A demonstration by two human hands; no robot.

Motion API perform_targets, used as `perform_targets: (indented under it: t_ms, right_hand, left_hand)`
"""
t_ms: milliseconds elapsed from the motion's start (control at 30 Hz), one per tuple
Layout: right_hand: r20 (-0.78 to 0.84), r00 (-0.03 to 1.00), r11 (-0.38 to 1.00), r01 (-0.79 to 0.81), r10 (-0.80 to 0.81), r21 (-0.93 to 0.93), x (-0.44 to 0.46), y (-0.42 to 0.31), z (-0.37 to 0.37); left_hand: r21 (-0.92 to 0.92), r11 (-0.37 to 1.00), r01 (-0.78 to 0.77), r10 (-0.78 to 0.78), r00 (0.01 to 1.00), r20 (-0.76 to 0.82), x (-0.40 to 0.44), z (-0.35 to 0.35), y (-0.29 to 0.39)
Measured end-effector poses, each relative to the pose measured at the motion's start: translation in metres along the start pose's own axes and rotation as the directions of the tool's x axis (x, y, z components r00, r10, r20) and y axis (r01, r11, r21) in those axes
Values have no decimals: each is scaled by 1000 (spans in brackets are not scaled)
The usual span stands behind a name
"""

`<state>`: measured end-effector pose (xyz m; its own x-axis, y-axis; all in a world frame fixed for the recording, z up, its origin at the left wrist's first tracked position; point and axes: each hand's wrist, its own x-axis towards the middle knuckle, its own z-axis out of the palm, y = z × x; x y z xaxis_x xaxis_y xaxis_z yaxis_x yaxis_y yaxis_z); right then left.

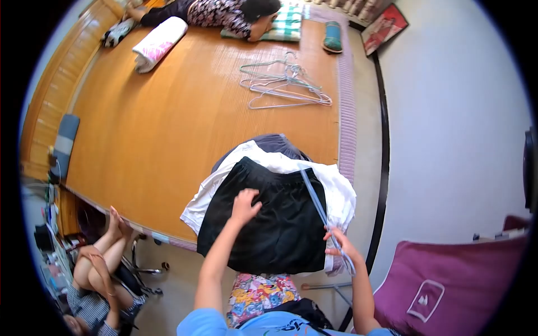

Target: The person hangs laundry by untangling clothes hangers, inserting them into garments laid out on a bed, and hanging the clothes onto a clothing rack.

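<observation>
Black shorts [269, 218] lie spread at the near edge of the bed, on top of a white garment [342, 196] and a grey garment [274, 144]. My left hand [245, 206] rests on or just over the left part of the shorts, fingers apart, holding nothing. On the right, my right hand [343, 245] grips a light blue hanger [315, 197], whose far end reaches the right end of the shorts' waistband.
Several wire hangers [286, 84] lie farther up the bed mat [140, 129]. Beyond are a rolled white-pink cloth [161, 43], a green roll [332, 37] and a person lying down [224, 14]. Another person [101, 280] sits at lower left; a purple chair [448, 280] stands at right.
</observation>
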<state>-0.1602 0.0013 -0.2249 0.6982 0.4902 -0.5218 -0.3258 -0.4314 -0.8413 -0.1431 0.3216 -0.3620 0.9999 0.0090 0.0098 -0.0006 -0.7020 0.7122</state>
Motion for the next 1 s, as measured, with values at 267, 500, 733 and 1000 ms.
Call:
perform_targets:
  t_ms: [267, 500, 733, 1000]
  right_hand:
    - [169, 981, 973, -53, 92, -225, 22, 27, 16]
    - [166, 982, 939, -29, 91, -343, 38, 10, 30]
    - [217, 974, 876, 44, 70, -480, 35, -20, 19]
    - [437, 878, 591, 250, 196, -767, 55, -50, 34]
  left_hand:
    - [681, 716, 155, -372, 910, 184, 106, 36, -41]
    - [741, 652, 162, -500, 826, 259, 128, 31, -46]
    - [468, 883, 42, -23, 999, -45, 7, -25, -6]
    - [213, 826, 522, -508, 853, -122, -141, -24, 3]
